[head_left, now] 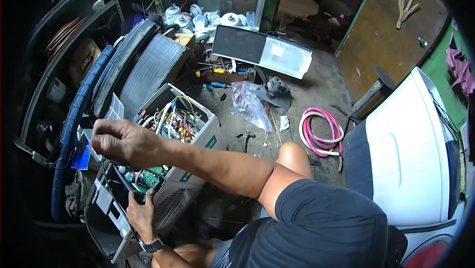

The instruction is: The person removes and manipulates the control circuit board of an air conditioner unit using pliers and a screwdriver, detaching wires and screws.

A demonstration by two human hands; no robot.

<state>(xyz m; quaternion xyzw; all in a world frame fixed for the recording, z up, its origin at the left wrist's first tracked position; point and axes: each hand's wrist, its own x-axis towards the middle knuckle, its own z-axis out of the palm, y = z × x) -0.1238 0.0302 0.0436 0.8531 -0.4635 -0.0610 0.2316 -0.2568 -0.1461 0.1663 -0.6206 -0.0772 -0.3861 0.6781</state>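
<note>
My right hand (116, 142) is closed in a fist, raised at the left over an opened white appliance casing. A thin black cord (105, 179) runs down from under this fist along the casing. My left hand (142, 214), with a dark watch on its wrist, grips the near edge of a dark tray holding a green circuit board (147, 179). Its thumb and forefinger rest at that edge; the other fingers are partly hidden. Behind my right forearm, a white box (208, 142) is full of tangled wires (173, 122) and small parts. The forearm hides part of the box.
Finned metal panels (151, 65) and a blue-wrapped tube (74, 124) lean at the left. Beyond lie a clear plastic bag (251, 105), hand tools and a long white-and-dark panel (262, 50). A pink-and-white hose coil (319, 132) lies near a large white appliance (405, 144). Someone sits in the far doorway.
</note>
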